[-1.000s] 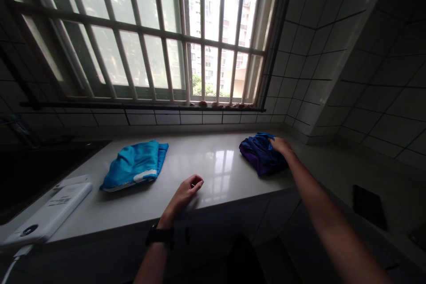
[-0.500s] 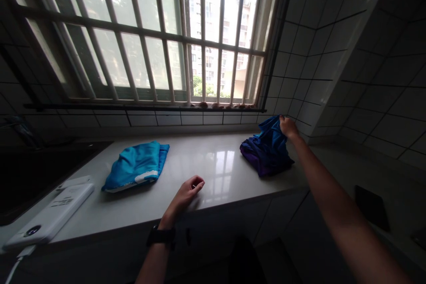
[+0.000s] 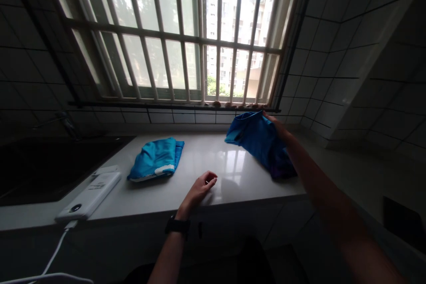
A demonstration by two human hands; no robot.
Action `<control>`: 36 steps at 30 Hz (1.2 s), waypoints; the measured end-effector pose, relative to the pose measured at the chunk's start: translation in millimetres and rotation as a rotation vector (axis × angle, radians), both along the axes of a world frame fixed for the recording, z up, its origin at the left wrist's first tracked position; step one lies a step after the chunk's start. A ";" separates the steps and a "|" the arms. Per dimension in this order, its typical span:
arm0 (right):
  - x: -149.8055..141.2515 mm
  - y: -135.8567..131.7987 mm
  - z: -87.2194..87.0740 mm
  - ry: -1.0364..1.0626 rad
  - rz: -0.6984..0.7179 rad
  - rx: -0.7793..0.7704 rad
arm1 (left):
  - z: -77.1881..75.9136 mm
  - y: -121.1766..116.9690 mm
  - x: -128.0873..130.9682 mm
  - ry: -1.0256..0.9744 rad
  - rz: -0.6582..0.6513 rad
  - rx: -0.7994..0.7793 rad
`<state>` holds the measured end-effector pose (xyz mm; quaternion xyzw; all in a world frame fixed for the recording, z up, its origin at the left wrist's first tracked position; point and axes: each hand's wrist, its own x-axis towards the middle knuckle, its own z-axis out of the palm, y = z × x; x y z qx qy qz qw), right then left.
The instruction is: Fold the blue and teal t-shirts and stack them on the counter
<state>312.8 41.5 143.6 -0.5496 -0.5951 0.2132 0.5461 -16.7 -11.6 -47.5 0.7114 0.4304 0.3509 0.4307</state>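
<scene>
My right hand (image 3: 275,125) grips the top edge of a blue garment (image 3: 256,137) and holds it lifted off the white counter (image 3: 206,173), at the right near the window sill. A purple cloth (image 3: 282,169) lies under its lower end. My left hand (image 3: 201,188), with a dark watch on the wrist, rests on the counter near the front edge, fingers loosely curled and holding nothing. A folded turquoise garment (image 3: 155,159) lies on the counter to the left of that hand.
A white power bank (image 3: 89,196) with a white cable (image 3: 49,255) lies at the counter's left front. A dark sink (image 3: 49,164) is set in at the far left. A barred window (image 3: 186,35) and tiled walls enclose the counter.
My right hand has taken hold of the blue garment and lifted it up off the purple cloth, spreading it leftward. The left hand has stayed put. The view has shifted.
</scene>
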 end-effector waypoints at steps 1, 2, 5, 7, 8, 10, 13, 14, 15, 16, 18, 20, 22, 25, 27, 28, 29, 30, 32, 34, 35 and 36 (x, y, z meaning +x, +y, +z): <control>-13.6 2.7 -7.5 -0.057 0.008 -0.028 | -1.2 -0.5 -0.2 -0.018 0.016 -0.026; -27.4 5.2 -15.8 -0.136 0.017 -0.056 | -2.1 -1.2 -0.2 -0.043 0.034 -0.046; -66.5 11.3 -41.8 -0.337 0.113 -0.090 | -4.2 -3.4 0.7 -0.159 0.049 -0.075; -86.8 15.4 -57.0 -0.344 0.192 -0.115 | -6.0 -3.5 1.9 -0.237 0.029 -0.089; -94.5 18.0 -63.5 -0.307 0.196 -0.128 | -7.4 -3.0 2.4 -0.259 0.024 -0.101; -105.0 24.3 -75.6 -0.160 0.150 -0.159 | -11.1 -0.8 3.1 -0.264 0.038 -0.117; -111.3 34.0 -95.9 0.201 0.147 -0.250 | -16.8 3.3 3.0 -0.244 0.081 -0.106; -111.7 36.4 -103.9 0.311 0.149 -0.284 | -17.9 4.2 2.7 -0.242 0.091 -0.098; -111.4 38.0 -112.4 0.392 0.137 -0.307 | -18.1 4.7 2.5 -0.241 0.096 -0.088; -110.6 38.9 -121.1 0.447 0.119 -0.324 | -17.5 4.7 2.2 -0.237 0.099 -0.074; -107.5 38.6 -137.5 0.518 0.120 -0.363 | -13.8 3.2 1.8 -0.207 0.096 -0.030; -103.3 37.4 -149.4 0.581 0.192 -0.417 | -8.0 0.4 1.8 -0.145 0.077 0.011; -98.6 37.2 -154.9 0.672 0.271 -0.444 | -2.3 -2.7 2.8 -0.073 0.061 0.033; -90.6 38.4 -152.1 0.884 0.368 -0.351 | 2.9 -7.1 6.2 0.033 0.049 0.093; -84.1 37.5 -146.7 1.043 0.431 -0.248 | 3.7 -9.9 8.3 0.099 0.058 0.153; -80.6 35.8 -144.0 1.108 0.455 -0.201 | 3.7 -11.0 8.6 0.126 0.082 0.171; -77.0 33.2 -141.7 1.157 0.476 -0.163 | 4.1 -11.7 7.9 0.146 0.128 0.183; -73.6 29.9 -139.8 1.191 0.497 -0.134 | 5.0 -11.6 6.1 0.162 0.192 0.192; -68.0 22.5 -137.7 1.214 0.531 -0.106 | 10.3 -8.2 -1.3 0.197 0.354 0.240; -64.9 16.8 -137.6 1.194 0.561 -0.106 | 21.1 1.0 -13.0 0.251 0.508 0.345; -64.3 15.5 -138.2 1.179 0.570 -0.104 | 28.2 7.8 -19.5 0.285 0.566 0.412; -64.5 15.6 -139.1 1.165 0.573 -0.096 | 35.9 15.9 -26.1 0.319 0.613 0.479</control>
